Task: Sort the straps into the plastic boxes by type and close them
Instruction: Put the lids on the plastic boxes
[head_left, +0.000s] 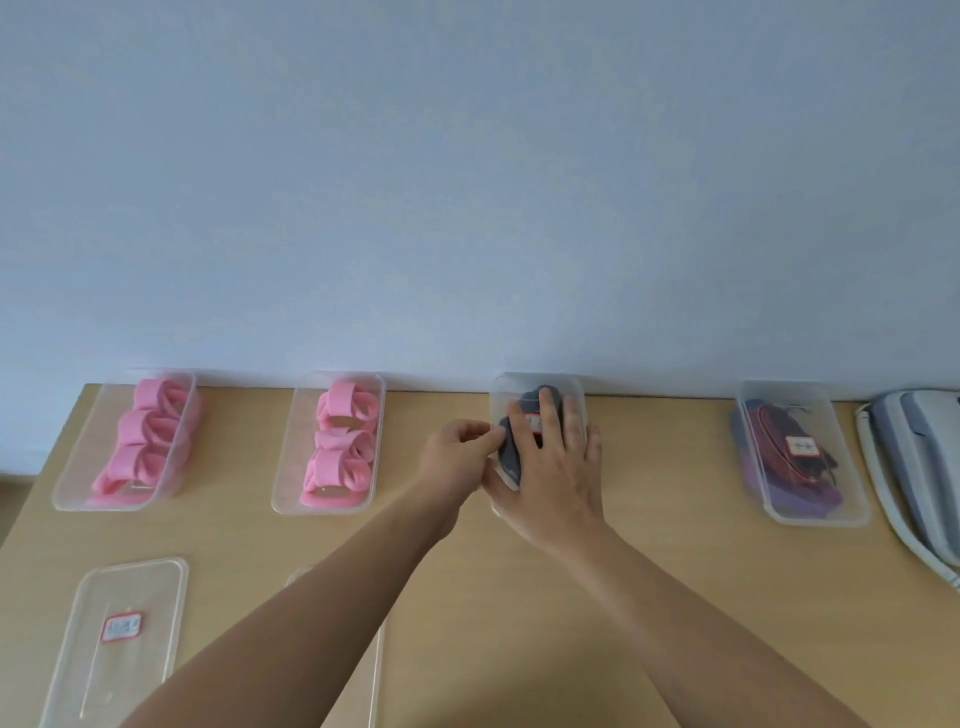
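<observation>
Worktop: pale wooden table (675, 519) set against a blue-grey wall (467, 182); four clear plastic boxes in a row along the back edge, well apart from one another.

Box one (104, 505), far left: uncovered, holds looped pink straps (148, 431).

Box two (322, 509): uncovered, holds more looped pink straps of a shorter make (343, 447).

Box three (571, 387): holds dark grey straps (511, 452), seen through a clear lid with a red-bordered label (534, 422). Right hand (550, 467) lies flat on this lid, fingers straight and spread, palm down, covering most of the top and hiding the near end. Left hand (457, 457) is at the box's left rim, fingers curled, thumb and fingertips pinching the lid's edge. Whether the lid is fully seated cannot be told under the hands.

Box four (852, 499), right: lid on, labelled (801, 446), holds purple and red straps (779, 457).

Loose items, near side: one clear lid (130, 587) with a red-bordered label (123, 627), lying flat in front of box one; a second clear lid (358, 701) in front of box two, largely hidden by the left forearm crossing over it.

Far right: grey-white telephone (914, 457) with coiled cord (940, 571), just beside box four
</observation>
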